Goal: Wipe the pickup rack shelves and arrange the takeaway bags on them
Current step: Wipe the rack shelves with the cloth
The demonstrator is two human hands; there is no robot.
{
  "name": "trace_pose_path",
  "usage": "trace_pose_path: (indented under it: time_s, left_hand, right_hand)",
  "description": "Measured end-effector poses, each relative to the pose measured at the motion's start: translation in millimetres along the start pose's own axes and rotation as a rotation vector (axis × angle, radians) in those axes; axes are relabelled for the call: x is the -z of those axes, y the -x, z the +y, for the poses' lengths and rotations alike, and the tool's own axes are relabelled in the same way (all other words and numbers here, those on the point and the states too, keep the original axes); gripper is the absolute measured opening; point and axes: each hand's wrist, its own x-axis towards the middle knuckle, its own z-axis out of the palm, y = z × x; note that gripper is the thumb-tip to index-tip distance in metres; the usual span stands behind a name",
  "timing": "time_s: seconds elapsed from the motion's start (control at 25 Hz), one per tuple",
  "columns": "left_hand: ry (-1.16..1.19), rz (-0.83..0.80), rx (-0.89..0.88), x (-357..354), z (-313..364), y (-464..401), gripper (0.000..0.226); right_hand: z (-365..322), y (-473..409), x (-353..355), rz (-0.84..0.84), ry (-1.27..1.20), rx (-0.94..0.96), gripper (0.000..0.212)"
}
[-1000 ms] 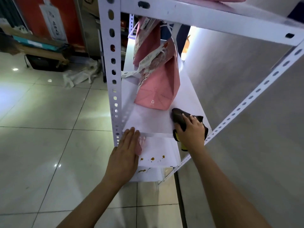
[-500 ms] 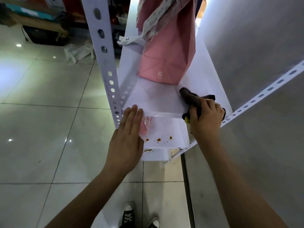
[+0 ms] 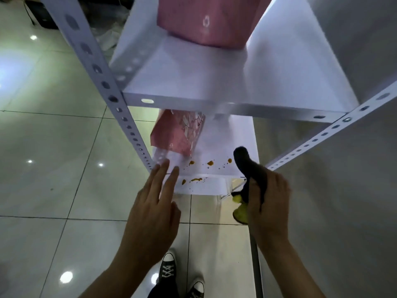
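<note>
The rack [image 3: 101, 74] looks like white painted metal with smooth, faintly sheened shelves [image 3: 214, 82], the pink takeaway bags [image 3: 202, 20] seem matt non-woven fabric, the dark cloth [image 3: 251, 168] with its yellow part appears soft, and the floor [image 3: 53, 147] is glossy tile.

The upper pink bag [image 3: 206, 20] was cut off by the top edge, so only its base was shown. The lower pink bag [image 3: 178, 134] was partly hidden behind the front lip of the upper shelf [image 3: 214, 104]. The dark cloth [image 3: 247, 164] was largely concealed within the right hand [image 3: 268, 203], and its yellow part [image 3: 240, 214] was only partly seen. The whole frame was motion-blurred; the print on the lower bag could not be read. The shoes [image 3: 168, 269] were cropped by the bottom edge.
</note>
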Motion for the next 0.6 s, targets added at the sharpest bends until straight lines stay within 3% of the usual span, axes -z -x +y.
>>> trace_pose_path:
  time_s: [0.12, 0.28, 0.44, 0.52, 0.6]
  left_hand:
    - [0.036, -0.133, 0.038, -47, -18, 18, 0.074]
    - [0.049, -0.209, 0.072, -93, -38, 17, 0.073]
    - [-0.016, -0.226, 0.124, -129, -62, -7, 0.073]
    - [-0.047, -0.236, 0.16, -142, -77, -18, 0.074]
    - [-0.06, -0.253, 0.18, -151, -89, -25, 0.078]
  right_hand:
    - [41, 21, -24, -0.144, -0.181, -0.13, 0.046]
    - [74, 11, -60, -0.194, -0.149, -0.111, 0.044]
    - [111, -43, -93, -0.131, 0.235, 0.06, 0.046]
    - [134, -67, -112, -0.242, 0.444, 0.058, 0.047]
    - [153, -79, -131, -0.442, 0.617, -0.065, 0.053]
